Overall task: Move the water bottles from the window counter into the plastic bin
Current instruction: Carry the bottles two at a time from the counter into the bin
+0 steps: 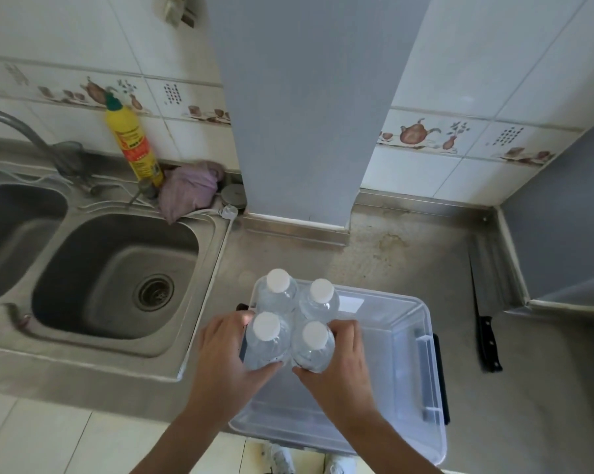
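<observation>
Several clear water bottles with white caps stand upright in the far left corner of a translucent plastic bin [422, 354] on the steel counter. My left hand [225, 354] wraps the near left bottle [266, 340]. My right hand [340, 364] wraps the near right bottle [314, 347]. Two more bottles stand just behind them, one at the far left [278, 289] and one at the far right [320, 297]. The rest of the bin's floor is bare.
A steel double sink [117, 278] lies to the left, with a tap, a yellow detergent bottle [133, 145] and a purple cloth [186, 189] behind it. A black-handled knife [485, 333] lies on the counter right of the bin. A grey pillar [309, 107] rises behind.
</observation>
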